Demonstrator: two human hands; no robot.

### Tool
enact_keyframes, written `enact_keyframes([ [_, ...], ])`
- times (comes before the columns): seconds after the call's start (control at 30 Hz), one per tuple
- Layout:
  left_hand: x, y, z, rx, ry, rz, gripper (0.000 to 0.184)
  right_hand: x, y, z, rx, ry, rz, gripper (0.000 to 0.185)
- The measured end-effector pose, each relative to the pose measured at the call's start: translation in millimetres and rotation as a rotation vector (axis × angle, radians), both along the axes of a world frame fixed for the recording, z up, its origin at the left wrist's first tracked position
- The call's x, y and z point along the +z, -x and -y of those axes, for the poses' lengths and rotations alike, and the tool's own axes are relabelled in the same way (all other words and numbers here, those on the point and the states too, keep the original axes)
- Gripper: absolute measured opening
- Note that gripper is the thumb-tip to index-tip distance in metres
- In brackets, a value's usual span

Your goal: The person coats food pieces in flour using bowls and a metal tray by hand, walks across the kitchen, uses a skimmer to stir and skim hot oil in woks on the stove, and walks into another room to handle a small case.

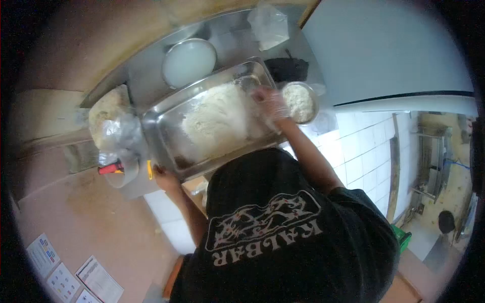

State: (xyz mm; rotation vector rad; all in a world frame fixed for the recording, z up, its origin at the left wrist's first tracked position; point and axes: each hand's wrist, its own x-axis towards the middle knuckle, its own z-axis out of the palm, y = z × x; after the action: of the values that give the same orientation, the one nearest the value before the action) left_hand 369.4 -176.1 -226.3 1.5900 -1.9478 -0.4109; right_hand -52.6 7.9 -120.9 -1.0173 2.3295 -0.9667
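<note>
At eleven o'clock, soft, loose-looking flour (pixel 217 113) lay in a stiff steel pan (pixel 173 146), likely best held by its rim, left hand (pixel 164 178) near seven o'clock, right hand (pixel 271 103) apart at three, grips unclear.

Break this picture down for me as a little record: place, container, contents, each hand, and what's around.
Place: metal worktop
Container: deep rectangular metal tray
Contents: heap of white, flour-like powder
Right hand: in clear plastic, over the tray's right end; grip unclear
Left hand: at the tray's near left corner, beside a yellow piece; grip unclear
Right of tray: round bowl of similar powder
Beyond tray: round pale vessel
Left of tray: plastic bag, contents uncertain
</note>
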Motion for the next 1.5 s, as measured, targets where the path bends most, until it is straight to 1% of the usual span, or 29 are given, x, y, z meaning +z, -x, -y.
enact_keyframes([
  [0.07,-4.6,-0.6,-0.9,0.033,0.051,0.011,0.046,-21.6,37.4,-33.5,-0.016,0.11,-0.158,0.022],
  [0.1,-7.3,0.7,-1.0,0.046,0.075,0.016,0.046,-13.1,46.5,-49.1,-0.045,0.067,-0.236,0.023],
  [0.13,-0.6,5.4,-2.1,0.067,0.027,0.07,0.046,-4.0,54.6,-65.7,-0.078,0.024,-0.314,0.024],
  [0.17,15.0,11.7,-4.0,0.082,-0.02,0.126,0.046,-24.8,70.5,-87.4,-0.125,0.019,-0.412,0.026],
  [0.2,24.0,16.4,-5.2,0.094,-0.067,0.186,0.046,-67.3,89.9,-111.9,-0.174,0.012,-0.507,0.028],
  [0.23,22.0,16.6,-2.5,0.122,-0.071,0.218,0.047,-92.2,102.8,-132.5,-0.228,0.005,-0.603,0.029],
  [0.3,15.2,1.9,4.4,0.184,-0.078,0.289,0.05,-92.7,110.4,-167.2,-0.287,-0.198,-0.429,0.039],
  [0.33,8.3,-11.2,6.9,0.187,-0.006,0.25,0.049,-91.9,113.9,-178.1,-0.306,-0.294,-0.338,0.044],
  [0.37,20.6,-12.0,3.9,0.186,-0.046,0.291,0.043,-92.7,118.3,-183.0,-0.295,-0.254,-0.421,0.045],
  [0.43,37.6,-29.2,13.4,0.174,-0.108,0.345,0.036,-94.8,94.3,-178.3,-0.29,-0.154,-0.61,0.048],
  [0.47,32.0,-43.2,19.4,0.163,-0.079,0.279,0.036,-94.3,81.2,-174.1,-0.433,-0.09,-0.755,0.049],
  [0.53,17.7,-64.1,27.9,0.145,-0.021,0.152,0.037,-88.4,78.6,-176.8,-0.632,-0.06,-0.479,0.049],
  [0.57,16.5,-69.3,31.6,0.127,0.006,0.187,0.037,-85.9,83.0,-182.2,-0.722,-0.043,-0.334,0.049],
  [0.6,19.3,-73.2,31.9,0.112,0.031,0.225,0.038,-100.3,93.1,-195.7,-0.689,-0.126,-0.206,0.039],
  [0.63,22.2,-78.1,30.2,0.099,0.056,0.263,0.039,-113.1,99.8,-204.7,-0.627,-0.182,-0.183,0.036],
  [0.7,1.3,-94.9,38.8,0.185,-0.001,0.259,0.04,-131.8,108.8,-208.9,-0.503,-0.289,-0.15,0.031],
  [0.73,-6.0,-97.3,43.1,0.226,-0.029,0.253,0.041,-140.3,99.5,-212.1,-0.547,-0.076,-0.059,0.031],
  [0.8,17.5,-79.7,32.0,0.198,-0.057,0.231,0.041,-196.5,106.5,-205.2,-0.513,-0.044,-0.037,0.03],
  [0.87,28.4,-73.2,32.7,0.21,-0.071,0.247,0.041,-206.6,108.3,-185.8,-0.478,0.027,0.007,0.029],
  [0.93,26.3,-72.1,34.7,0.273,-0.073,0.291,0.041,-184.5,104.2,-140.2,-0.43,0.141,0.067,0.027],
  [1.0,17.2,-80.2,37.2,0.226,-0.039,0.262,0.04,-176.7,113.7,-105.4,-0.157,-0.182,-0.115,0.028],
  [1.07,18.4,-81.7,42.7,0.208,-0.025,0.245,0.04,-139.4,105.2,-75.1,0.143,-0.394,-0.563,0.03],
  [1.17,27.2,-70.5,35.9,0.22,-0.034,0.242,0.041,-164.2,116.9,-42.2,-0.376,0.039,0.516,0.035],
  [1.27,31.8,-69.2,34.5,0.219,-0.019,0.245,0.041,-115.2,112.8,-22.4,0.141,-0.069,-0.416,0.039],
  [1.37,12.8,-82.9,40.8,0.209,0.021,0.257,0.04,-120.1,123.3,-3.7,0.09,-0.199,-0.361,0.043],
  [1.43,14.6,-87.0,33.3,0.192,0.053,0.263,0.04,-123.7,127.7,12.3,-0.301,0.042,0.205,0.043],
  [1.5,27.0,-80.1,9.9,0.276,0.02,0.278,0.04,-115.3,128.2,22.6,-0.548,0.15,0.254,0.042],
])
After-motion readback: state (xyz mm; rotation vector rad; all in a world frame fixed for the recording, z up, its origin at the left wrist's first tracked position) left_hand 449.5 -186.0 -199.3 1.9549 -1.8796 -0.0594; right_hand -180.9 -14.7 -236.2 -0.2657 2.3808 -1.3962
